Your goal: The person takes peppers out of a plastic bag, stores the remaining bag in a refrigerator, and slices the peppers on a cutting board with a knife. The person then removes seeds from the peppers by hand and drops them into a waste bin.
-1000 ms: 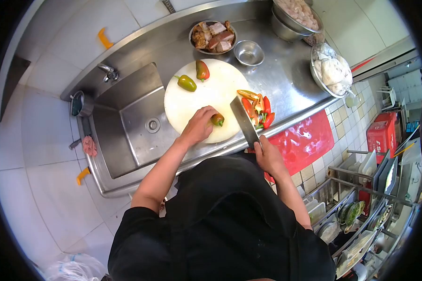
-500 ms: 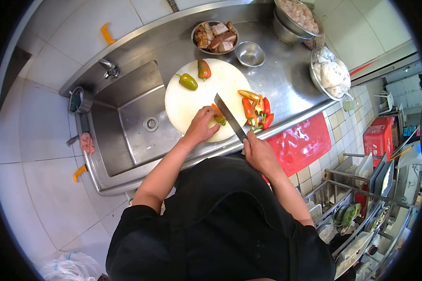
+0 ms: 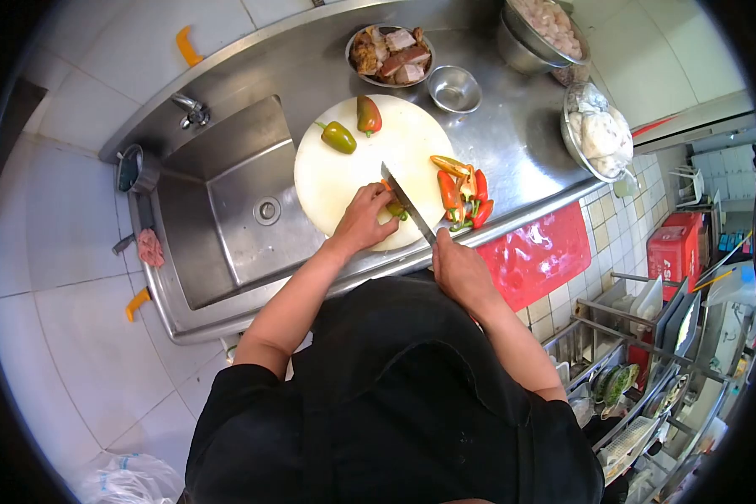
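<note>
Plainly, both hands are at work on the round, matte white cutting board (image 3: 323, 185), where a small green-and-orange pepper (image 3: 401, 212) lies near the edge closest to the person. Fingers and thumb of the left hand (image 3: 364, 220) are clamped on it, holding it against the board, while the right hand (image 3: 458, 269) is clenched around the handle of a kitchen knife (image 3: 407, 202), its flat metal blade set right beside the pepper. Two whole peppers, smooth and waxy, sit farther up the board: a green one (image 3: 338, 138) and a red-and-green one (image 3: 369, 116). Glossy, curved pepper pieces (image 3: 470, 197) are heaped at the board's right edge, by the brushed steel counter (image 3: 525, 139). Beyond, a round steel bowl (image 3: 368, 79) holds rough, blocky meat chunks (image 3: 407, 57), next to a smaller metal bowl (image 3: 454, 89). Much of the held pepper is covered by the left fingers, the knife handle is lost inside the fist, and whether the edge has entered the flesh I cannot tell. A plastic bag (image 3: 130, 480) at lower left runs into the lens's dark border. White lettering on the red crate (image 3: 674, 252) (seemingly “AS”) is too small to read fully.
</note>
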A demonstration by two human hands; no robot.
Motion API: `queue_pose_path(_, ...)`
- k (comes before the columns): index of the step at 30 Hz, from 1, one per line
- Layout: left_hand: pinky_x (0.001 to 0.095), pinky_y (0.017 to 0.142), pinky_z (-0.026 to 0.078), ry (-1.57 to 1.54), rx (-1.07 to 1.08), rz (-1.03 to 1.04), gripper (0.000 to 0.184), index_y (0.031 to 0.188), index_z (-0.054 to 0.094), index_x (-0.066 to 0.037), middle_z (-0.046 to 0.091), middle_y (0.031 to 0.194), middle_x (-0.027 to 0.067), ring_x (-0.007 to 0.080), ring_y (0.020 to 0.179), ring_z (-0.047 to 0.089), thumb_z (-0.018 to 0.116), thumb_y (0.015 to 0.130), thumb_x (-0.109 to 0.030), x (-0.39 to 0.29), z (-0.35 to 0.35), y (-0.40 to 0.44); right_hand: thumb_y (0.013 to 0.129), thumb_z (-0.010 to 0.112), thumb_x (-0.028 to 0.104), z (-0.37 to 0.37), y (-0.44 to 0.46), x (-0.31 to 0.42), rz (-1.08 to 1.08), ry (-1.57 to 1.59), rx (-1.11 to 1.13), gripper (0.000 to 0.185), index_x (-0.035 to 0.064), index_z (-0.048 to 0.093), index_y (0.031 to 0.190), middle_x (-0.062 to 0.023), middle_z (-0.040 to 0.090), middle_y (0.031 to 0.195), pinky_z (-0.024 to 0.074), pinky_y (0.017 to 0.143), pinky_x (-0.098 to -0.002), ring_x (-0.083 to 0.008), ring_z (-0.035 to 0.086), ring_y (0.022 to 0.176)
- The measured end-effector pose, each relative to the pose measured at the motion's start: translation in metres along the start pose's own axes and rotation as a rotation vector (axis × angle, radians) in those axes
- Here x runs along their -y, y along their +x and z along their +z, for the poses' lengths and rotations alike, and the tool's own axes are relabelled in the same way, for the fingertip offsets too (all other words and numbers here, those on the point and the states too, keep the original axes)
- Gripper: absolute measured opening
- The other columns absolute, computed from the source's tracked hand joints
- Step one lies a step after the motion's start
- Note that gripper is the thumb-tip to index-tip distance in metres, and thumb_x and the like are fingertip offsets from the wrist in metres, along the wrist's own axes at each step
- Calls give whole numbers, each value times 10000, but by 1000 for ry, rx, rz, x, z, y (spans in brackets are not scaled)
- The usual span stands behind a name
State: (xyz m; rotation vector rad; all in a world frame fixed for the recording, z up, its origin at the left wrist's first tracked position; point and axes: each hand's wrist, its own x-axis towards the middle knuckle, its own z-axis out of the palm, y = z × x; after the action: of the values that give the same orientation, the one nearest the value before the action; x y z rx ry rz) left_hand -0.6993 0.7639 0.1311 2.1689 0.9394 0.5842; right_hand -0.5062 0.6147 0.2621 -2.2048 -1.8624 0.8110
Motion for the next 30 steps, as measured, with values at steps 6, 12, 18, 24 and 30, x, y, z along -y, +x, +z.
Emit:
queue_pose_path(6, 461, 1111, 509, -29, -35, 17, 544, 1301, 696, -17, 621, 1344, 197, 380, 1284, 581, 812, 820, -243, 2, 2, -1, 1080, 502, 146, 7, 14, -1, -11, -20, 33, 172, -24, 484, 1097, -301, 681, 749, 512, 672, -650, -517, 693, 747)
queue_pose_path(12, 453, 1083, 516, -32, -48, 24, 479, 1268, 696, -43, 630, 1324, 179, 373, 1274, 589, 795, 828, -206, 0, 4, -3, 1059, 478, 111, 16, 26, 5, -1, -58, 64, 151, -33, 486, 1101, -315, 696, 788, 543, 694, -639, -514, 708, 774)
queue_pose_path(18, 457, 1065, 522, -53, -86, 11, 460, 1228, 682, -42, 628, 1290, 172, 378, 1237, 597, 818, 821, -208, -2, 9, -8, 1047, 476, 89, 37, 42, -13, 98, -64, 130, 197, -25, 480, 1207, -328, 717, 888, 559, 783, -628, -527, 719, 882)
queue_pose_path(24, 435, 1068, 516, -102, -181, -24, 449, 1226, 656, -15, 609, 1293, 180, 372, 1226, 611, 824, 828, -138, -8, 25, -4, 1109, 514, 229, 25, 1, -49, 102, 253, -147, 258, 1, 516, 1229, -362, 698, 899, 508, 777, -665, -589, 669, 913)
queue_pose_path(30, 439, 1124, 497, -199, -117, 4, 361, 1218, 666, -35, 614, 1364, 182, 381, 1303, 601, 756, 869, -55, -27, 33, 34, 1109, 528, 234, -7, -24, -46, 199, 412, -196, 255, 3, 532, 1218, -322, 711, 918, 515, 756, -621, -571, 676, 911)
